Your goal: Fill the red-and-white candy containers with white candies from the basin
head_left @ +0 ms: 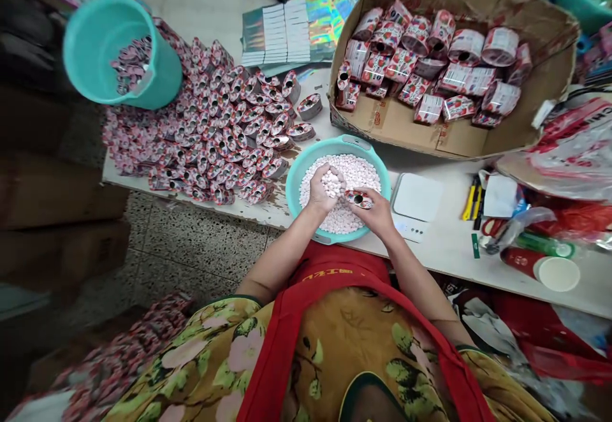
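A turquoise basin (292, 186) full of small pale pink candies (344, 223) stands at the table's front edge. Over it, my left hand (325, 191) is cupped, its fingers curled round a heap of the same candies. My right hand (378, 210) grips a small printed box (358, 199), red and white with a dark round hole facing up. The two hands nearly meet above the basin. Whether any candies are inside the box I cannot tell.
Many similar boxes (224, 135) crowd the table at left, beside a turquoise bucket (167, 68). A cardboard carton (382, 122) holds wrapped packs. Right of the basin lie a white scale (417, 197), yellow cutter (471, 200) and red cup (526, 261).
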Available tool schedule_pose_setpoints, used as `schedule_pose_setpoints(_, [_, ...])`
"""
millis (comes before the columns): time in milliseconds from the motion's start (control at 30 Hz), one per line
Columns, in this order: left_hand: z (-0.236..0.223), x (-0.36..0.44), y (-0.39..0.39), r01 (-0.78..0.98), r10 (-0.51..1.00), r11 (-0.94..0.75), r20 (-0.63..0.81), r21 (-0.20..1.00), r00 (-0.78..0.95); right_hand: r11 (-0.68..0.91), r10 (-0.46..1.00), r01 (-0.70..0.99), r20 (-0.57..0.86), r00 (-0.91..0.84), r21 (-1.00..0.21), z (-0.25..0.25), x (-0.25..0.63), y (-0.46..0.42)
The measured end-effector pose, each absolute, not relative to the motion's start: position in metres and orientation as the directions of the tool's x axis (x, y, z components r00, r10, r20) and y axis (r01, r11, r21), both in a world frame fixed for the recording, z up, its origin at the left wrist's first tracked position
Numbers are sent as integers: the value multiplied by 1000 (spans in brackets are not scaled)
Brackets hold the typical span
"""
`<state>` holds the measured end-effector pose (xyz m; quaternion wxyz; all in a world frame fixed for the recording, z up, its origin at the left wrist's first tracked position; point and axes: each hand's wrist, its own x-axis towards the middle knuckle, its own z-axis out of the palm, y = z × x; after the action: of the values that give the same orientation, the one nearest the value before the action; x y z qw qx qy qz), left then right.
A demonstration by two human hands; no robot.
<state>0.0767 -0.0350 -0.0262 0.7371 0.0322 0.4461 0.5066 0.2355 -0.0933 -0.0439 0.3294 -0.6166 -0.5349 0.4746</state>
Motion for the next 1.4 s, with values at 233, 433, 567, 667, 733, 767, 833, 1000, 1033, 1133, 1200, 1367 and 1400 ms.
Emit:
schedule_pose_setpoints(233, [-3, 99, -45, -561, 859, 336, -490, 757, -147, -157, 976, 484, -210, -56, -861, -39, 211, -84])
schedule_pose_setpoints(433, [-5, 104, -37, -523, 872, 314, -459, 792, -170, -147, 976, 564, -212, -52, -813, -37, 209, -79])
schedule_pose_setpoints(567, [-9, 107, -32, -507, 872, 304, -450, 806, -192, -141, 974, 561, -216, -70, -816, -38, 210, -76])
schedule_pose_setpoints(667, [-10, 109, -31, -495, 877, 307, -443, 812, -183, -156, 974, 536, -218, -55, -830, -38, 212, -74])
schedule_pose_setpoints(733, [-9, 109, -30, -490, 870, 297, -444, 820, -215, -146, 976, 530, -210, -61, -835, -36, 212, -73])
schedule_pose_setpoints(767, [-9, 110, -29, -486, 867, 296, -445, 822, -223, -145, 976, 533, -210, -63, -833, -36, 212, -73])
schedule_pose_setpoints(833, [-6, 110, -29, -479, 870, 300, -443, 825, -218, -150, 975, 542, -214, -57, -827, -34, 212, -72])
schedule_pose_setpoints(1000, [2, 110, -28, -475, 893, 275, -405, 836, -196, -138, 981, 493, -187, -50, -859, -35, 212, -70])
schedule_pose_setpoints(1033, [4, 110, -29, -468, 896, 279, -403, 838, -188, -137, 983, 478, -180, -45, -868, -35, 212, -70])
schedule_pose_setpoints(1133, [8, 109, -29, -444, 901, 278, -391, 852, -185, -114, 989, 435, -144, -37, -893, -34, 211, -69])
schedule_pose_setpoints(1200, [11, 108, -28, -426, 912, 266, -369, 865, -180, -95, 992, 415, -123, -41, -905, -31, 210, -67])
schedule_pose_setpoints(1367, [16, 109, -24, -406, 917, 230, -336, 884, -213, -67, 995, 370, -87, -40, -927, -26, 209, -65])
schedule_pose_setpoints(1400, [17, 110, -23, -402, 916, 225, -333, 888, -223, -65, 996, 360, -82, -33, -931, -25, 209, -65])
